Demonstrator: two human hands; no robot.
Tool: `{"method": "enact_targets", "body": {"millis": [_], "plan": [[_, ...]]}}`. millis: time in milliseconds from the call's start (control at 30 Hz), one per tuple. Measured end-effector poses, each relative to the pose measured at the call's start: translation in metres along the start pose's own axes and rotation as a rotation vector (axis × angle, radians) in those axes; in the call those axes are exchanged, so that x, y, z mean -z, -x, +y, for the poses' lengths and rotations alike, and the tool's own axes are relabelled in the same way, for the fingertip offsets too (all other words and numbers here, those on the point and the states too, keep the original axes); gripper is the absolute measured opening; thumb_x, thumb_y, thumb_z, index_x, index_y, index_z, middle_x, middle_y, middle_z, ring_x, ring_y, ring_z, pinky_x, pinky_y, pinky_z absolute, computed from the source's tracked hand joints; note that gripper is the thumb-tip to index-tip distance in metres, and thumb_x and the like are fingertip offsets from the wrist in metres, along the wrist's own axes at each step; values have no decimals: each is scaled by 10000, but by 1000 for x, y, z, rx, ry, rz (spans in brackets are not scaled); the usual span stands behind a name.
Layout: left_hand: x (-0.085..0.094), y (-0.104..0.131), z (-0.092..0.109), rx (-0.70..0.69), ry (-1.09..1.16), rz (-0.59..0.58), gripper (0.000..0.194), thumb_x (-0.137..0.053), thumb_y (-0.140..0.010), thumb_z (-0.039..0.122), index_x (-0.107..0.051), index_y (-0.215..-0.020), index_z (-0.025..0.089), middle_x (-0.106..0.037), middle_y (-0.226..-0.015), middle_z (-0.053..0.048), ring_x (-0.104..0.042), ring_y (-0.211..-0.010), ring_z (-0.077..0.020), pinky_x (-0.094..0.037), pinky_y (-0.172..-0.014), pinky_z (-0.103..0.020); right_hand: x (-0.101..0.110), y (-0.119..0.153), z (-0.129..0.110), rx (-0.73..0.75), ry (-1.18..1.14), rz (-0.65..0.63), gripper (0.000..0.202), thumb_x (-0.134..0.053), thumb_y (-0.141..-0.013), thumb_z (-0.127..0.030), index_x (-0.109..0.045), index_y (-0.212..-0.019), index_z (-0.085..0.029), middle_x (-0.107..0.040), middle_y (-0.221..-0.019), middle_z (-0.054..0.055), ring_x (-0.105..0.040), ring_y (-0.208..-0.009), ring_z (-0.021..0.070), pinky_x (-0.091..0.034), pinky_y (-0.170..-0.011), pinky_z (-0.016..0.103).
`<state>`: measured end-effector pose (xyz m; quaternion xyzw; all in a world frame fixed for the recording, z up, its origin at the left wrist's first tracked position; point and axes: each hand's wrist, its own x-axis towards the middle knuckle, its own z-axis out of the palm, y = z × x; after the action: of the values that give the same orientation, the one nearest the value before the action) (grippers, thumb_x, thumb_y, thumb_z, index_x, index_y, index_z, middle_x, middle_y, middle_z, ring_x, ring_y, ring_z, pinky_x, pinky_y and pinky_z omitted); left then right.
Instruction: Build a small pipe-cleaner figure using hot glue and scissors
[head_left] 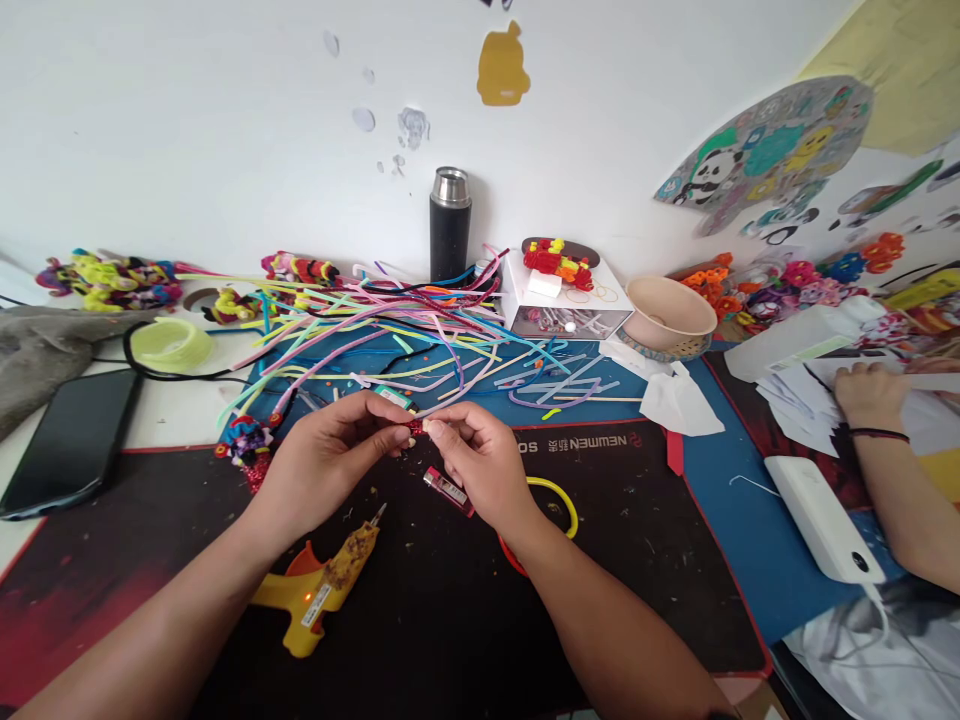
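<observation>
My left hand point(349, 445) and my right hand point(472, 450) meet above the black desk mat, thumbs and fingers closed in a pinch. Between the fingertips shows a small piece of red glittery pipe cleaner point(415, 427); most of it is hidden. A red lighter point(448, 490) lies on the mat just under my right hand. Below my left hand rests a yellow glue gun point(322, 590), its orange light on and nozzle pointing away. A small doll-like pipe cleaner figure point(247, 440) with a red glitter part sits left of my left hand. Partly behind my right hand is a yellow-and-red ring point(570, 500).
A heap of coloured pipe cleaners point(375, 330) spreads across the back. Behind it stand a black thermos point(450, 225), a white box point(566, 315) and a beige bowl point(671, 312). At left lies a phone point(71, 435). Another person's hand point(870, 395) rests at right near a power bank point(821, 520).
</observation>
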<state>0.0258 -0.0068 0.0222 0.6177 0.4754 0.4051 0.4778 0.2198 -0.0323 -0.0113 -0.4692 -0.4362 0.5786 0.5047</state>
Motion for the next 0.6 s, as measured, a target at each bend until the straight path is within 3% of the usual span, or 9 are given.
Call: {"method": "enact_targets", "body": {"millis": [600], "plan": [[2, 0, -1, 10, -22, -22, 248, -889, -887, 501, -845, -939, 263, -846, -905, -66, -772, -831, -255, -589, -758, -309, 1, 0, 1, -4, 12, -2, 297, -808, -937, -533, -752, -955, -242, -526, -613, -56, -495, -542, 136, -361, -495, 261]]}}
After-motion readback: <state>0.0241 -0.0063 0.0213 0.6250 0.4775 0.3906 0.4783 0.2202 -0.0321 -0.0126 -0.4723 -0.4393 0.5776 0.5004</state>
